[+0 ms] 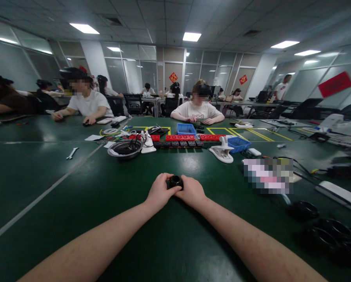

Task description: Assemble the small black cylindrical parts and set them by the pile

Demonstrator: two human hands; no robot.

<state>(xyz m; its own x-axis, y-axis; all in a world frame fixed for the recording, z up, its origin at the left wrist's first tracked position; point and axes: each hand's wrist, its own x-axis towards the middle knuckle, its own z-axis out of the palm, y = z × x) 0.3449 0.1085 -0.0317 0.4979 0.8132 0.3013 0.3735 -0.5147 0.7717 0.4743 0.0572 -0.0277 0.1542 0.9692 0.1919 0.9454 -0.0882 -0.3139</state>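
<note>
Between my two hands, low over the green table point(128, 188), is a small black ring-shaped part point(176, 181) with a round opening facing up. My left hand point(161, 191) is closed around its left side, thumb reaching across the front. Closed on the right side is my right hand point(193, 191), its fingers mostly hidden behind the part. Whether the part touches the tabletop I cannot tell. More black rings point(325, 237) lie at the right edge, with another black ring point(304, 210) just behind them.
A metal bowl point(112, 152) holding black cables stands ahead left, beside white clip stands point(226, 153). Red strips point(179, 138) and blue bins point(240, 145) line the middle. A wrench point(72, 153) lies left; a white power strip point(340, 196) right. Other people sit across the table.
</note>
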